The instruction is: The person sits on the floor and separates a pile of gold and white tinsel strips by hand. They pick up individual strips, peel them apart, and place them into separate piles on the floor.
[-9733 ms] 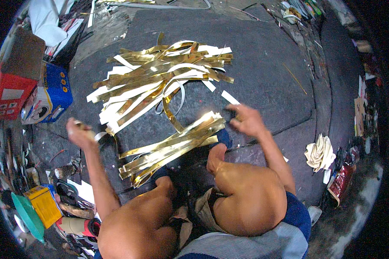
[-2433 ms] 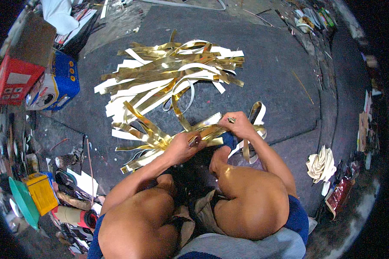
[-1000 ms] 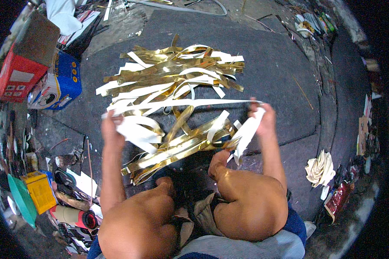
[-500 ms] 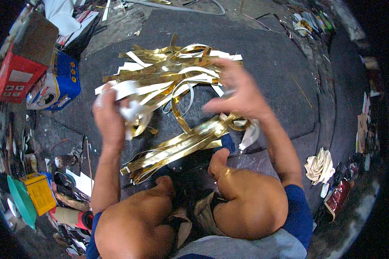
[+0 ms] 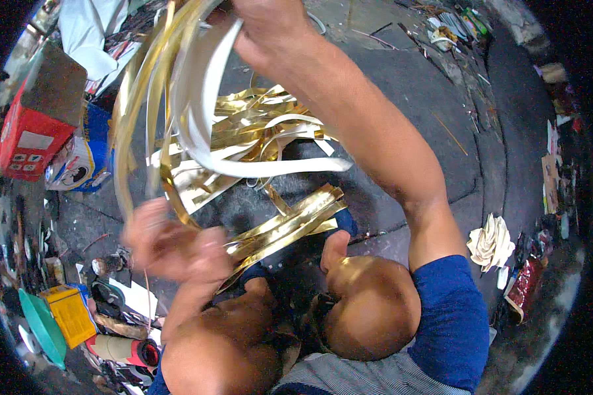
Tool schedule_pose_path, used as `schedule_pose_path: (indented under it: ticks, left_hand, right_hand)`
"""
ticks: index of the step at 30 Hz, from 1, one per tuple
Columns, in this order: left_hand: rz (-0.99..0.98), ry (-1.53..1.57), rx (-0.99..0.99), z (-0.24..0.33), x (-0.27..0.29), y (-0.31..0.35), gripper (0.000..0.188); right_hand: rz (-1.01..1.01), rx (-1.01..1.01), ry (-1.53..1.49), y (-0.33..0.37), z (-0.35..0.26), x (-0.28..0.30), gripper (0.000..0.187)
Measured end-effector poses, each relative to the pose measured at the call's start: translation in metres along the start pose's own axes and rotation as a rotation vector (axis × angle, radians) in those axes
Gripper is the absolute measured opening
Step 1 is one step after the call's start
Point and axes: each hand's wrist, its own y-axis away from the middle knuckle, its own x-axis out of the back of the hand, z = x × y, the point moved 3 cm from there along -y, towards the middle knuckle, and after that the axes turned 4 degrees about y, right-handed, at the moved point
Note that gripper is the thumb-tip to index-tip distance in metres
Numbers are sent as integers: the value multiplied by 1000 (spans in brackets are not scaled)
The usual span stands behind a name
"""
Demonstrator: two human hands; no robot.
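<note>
My right hand is raised at the top edge, closed on one end of a bunch of long gold-and-white strips. Its fingertips are partly cut off by the edge of the picture. The strips hang in curves down toward the left. Low on that side, my left hand is beside their lower ends, smeared by motion, so its grip does not show. A loose heap of similar strips lies on the dark mat behind. Nearer my feet lies a flat, straight bundle of gold strips.
Red and blue boxes stand at the left. Below them are a yellow box, a green disc-shaped thing and a cup-like container. At the right lie a cream folded bundle and a dark red packet.
My right hand has risen from beside the heap to the top edge, lifting a bunch of strips. My left hand has come down nearer my knee.
</note>
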Motion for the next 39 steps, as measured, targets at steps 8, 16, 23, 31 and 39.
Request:
schedule_pose_path:
  ticks: [8, 16, 23, 31, 39]
  left_hand:
    - [-1223, 107, 535, -37, -43, 207, 37]
    - [-1407, 17, 631, -59, -2, 258, 44]
    - [-1308, -22, 642, -63, -13, 257, 42]
    - [-908, 333, 574, -19, -80, 170, 43]
    - [-1098, 499, 942, -18, -94, 110, 38]
  right_hand:
    - [228, -19, 1436, 89, 219, 314, 40]
    - [-321, -3, 1342, 206, 236, 324, 31]
    - [-516, -12, 1513, 190, 233, 325, 18]
    - [-143, -545, 736, 185, 176, 241, 15]
    - [-186, -483, 464, 166, 133, 202, 24]
